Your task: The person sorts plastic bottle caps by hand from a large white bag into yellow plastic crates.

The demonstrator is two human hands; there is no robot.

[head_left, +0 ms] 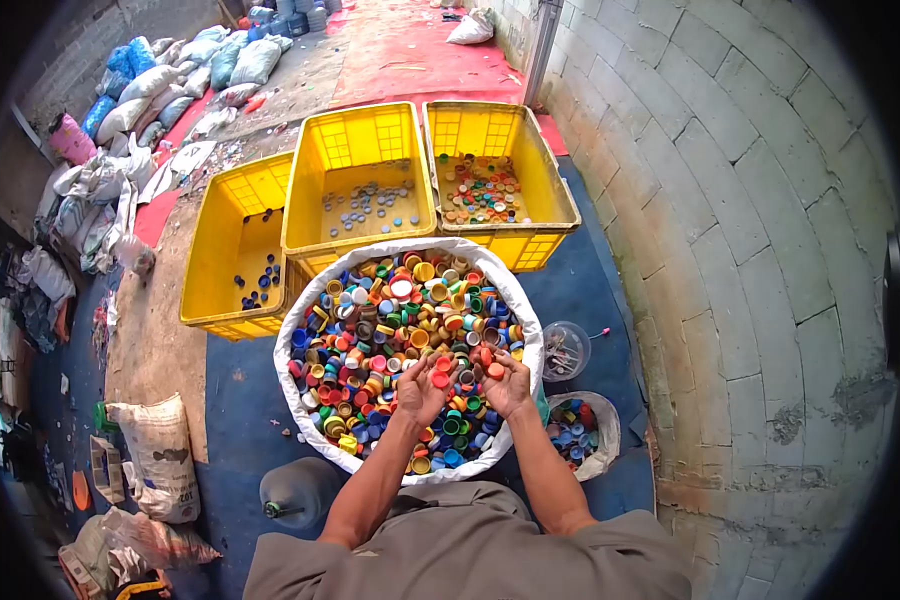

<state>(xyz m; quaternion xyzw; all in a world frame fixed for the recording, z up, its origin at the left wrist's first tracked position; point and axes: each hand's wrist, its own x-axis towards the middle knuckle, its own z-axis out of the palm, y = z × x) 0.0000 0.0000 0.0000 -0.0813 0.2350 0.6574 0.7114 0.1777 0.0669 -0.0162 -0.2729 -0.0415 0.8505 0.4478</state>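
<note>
A round white sack (294, 412) with a rolled rim stands in front of me, heaped with plastic bottle caps (380, 345) in many colours. Over the near right part of the heap, my left hand (422, 398) is turned palm up, fingers curled around a red bottle cap (440, 379). Beside it my right hand (511, 393), also palm up, holds orange-red bottle caps (495, 370) at its fingers. The caps under both hands are partly hidden by them.
Beyond the sack stand three yellow crates: the left crate (202, 262) with dark blue caps, the middle crate (300, 190) with greyish caps, the right crate (545, 185) with mixed caps. A clear tub (580, 352), a small sack (607, 440), a large bottle (300, 490) and a block wall (740, 300) flank me.
</note>
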